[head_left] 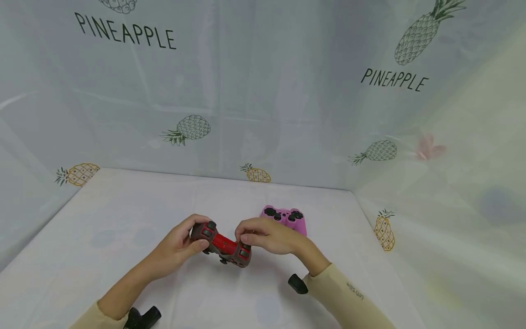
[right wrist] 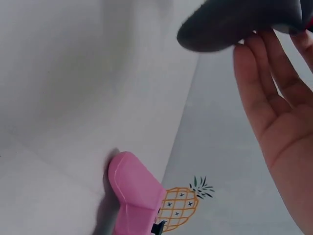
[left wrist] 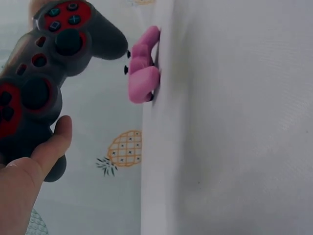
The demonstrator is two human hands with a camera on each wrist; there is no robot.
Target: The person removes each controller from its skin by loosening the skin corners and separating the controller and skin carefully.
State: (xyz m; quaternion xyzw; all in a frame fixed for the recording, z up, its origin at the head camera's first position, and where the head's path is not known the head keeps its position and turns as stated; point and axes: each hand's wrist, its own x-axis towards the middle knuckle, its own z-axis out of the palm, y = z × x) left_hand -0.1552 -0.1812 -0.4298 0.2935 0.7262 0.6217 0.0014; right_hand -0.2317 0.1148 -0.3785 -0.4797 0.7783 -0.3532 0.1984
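Note:
A dark grey and red game controller [head_left: 223, 244] is held up over the white table, tilted, its shoulder-button edge towards the head camera. My left hand [head_left: 176, 249] grips one end, with the thumb across the near side. At the other end, my right hand [head_left: 267, 235] pinches the edge by the shoulder buttons between thumb and fingers. In the left wrist view the controller's face [left wrist: 51, 73] shows its sticks and buttons, and the left thumb lies along the grip. The right wrist view shows the right fingertips against the dark grip [right wrist: 239, 22].
A pink game controller [head_left: 293, 219] lies on the table [head_left: 164, 196] behind my right hand, partly hidden by it. Pineapple-printed cloth [head_left: 267, 91] hangs at the back and along both sides. Black wrist devices [head_left: 297, 284] sit at both sleeves.

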